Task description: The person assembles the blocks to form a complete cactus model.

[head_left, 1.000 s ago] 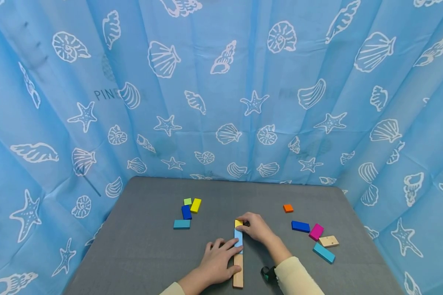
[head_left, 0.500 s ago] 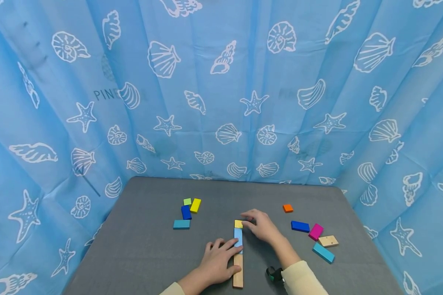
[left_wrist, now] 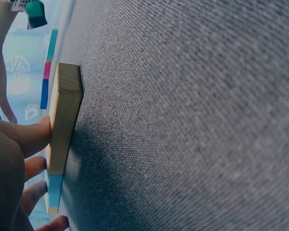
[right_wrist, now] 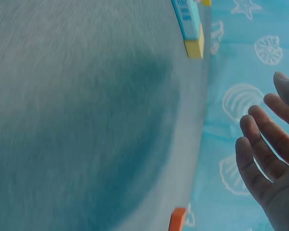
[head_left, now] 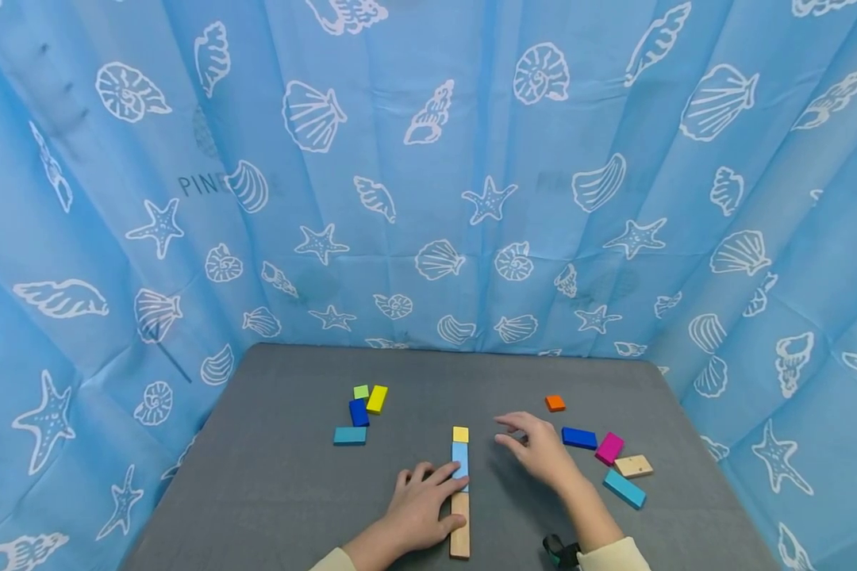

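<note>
Surface [head_left: 278, 492]: grey, woven
Curtain [head_left: 400, 190]: blue, shells
My left grip [head_left: 420, 507]: spread, touching light-blue block [head_left: 459, 453], partly hiding it
My right grip [head_left: 540, 452]: parted, holding nothing
Cut off: sleeves [head_left: 614, 556]

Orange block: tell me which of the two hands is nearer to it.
Right. The right hand is apart from the orange block, a little to its left and closer to the person; the left hand is farther off that way, touching the row of blocks.
</note>
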{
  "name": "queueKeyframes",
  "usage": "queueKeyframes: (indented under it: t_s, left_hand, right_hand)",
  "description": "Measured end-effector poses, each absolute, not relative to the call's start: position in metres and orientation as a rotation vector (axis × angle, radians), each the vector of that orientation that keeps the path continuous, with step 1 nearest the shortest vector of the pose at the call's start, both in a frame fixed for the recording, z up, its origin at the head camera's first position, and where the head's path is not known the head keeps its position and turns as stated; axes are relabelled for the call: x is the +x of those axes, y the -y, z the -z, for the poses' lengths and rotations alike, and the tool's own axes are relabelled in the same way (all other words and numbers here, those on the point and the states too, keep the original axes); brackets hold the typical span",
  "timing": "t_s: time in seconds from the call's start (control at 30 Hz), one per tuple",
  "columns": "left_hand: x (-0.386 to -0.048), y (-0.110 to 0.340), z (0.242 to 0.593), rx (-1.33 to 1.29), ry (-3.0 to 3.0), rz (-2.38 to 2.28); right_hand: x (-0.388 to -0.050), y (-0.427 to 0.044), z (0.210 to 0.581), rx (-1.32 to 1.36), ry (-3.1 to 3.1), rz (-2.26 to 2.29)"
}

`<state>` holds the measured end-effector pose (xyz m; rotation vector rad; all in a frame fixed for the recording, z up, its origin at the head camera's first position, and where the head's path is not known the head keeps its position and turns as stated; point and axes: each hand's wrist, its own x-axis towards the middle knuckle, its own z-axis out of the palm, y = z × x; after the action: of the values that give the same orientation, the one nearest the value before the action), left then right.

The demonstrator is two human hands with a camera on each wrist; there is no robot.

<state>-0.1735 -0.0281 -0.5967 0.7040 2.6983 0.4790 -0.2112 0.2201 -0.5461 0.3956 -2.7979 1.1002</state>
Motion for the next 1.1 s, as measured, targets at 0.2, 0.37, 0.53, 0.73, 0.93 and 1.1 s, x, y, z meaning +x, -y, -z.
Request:
queueKeyframes:
  t_s: [0.2, 0.37, 0.53, 0.73, 0.93, 1.1]
  left_hand:
    - [-0.175, 0.029, 0.597, 0.702, -2.685, -0.48]
    - [-0.177, 0.03, 0.598, 0.717, -2.679, -0.493]
    - [-0.177, 0.032, 0.598, 0.723, -2.668, -0.509]
    - [-0.176, 0.031, 0.597, 0.717, -2.674, -0.504]
    - [-0.174, 0.03, 0.596, 0.714, -2.674, -0.495]
    - [-0.174, 0.031, 0.597, 0.719, -2.678, -0.502]
  right_hand:
    - [-0.202, -0.24, 0.542, 0.323, 2.804, -1.05]
    - [-0.194, -0.257, 0.541, 0.297, 2.783, -1.009]
    - [-0.188, -0.271, 0.543, 0.289, 2.743, -0.961]
    - [-0.179, -0.288, 0.546, 0.271, 2.696, -0.926]
    - [-0.168, -0.307, 0.548, 0.207, 2.734, -0.845]
    - [-0.159, -0.325, 0.551, 0.107, 2.794, -0.795]
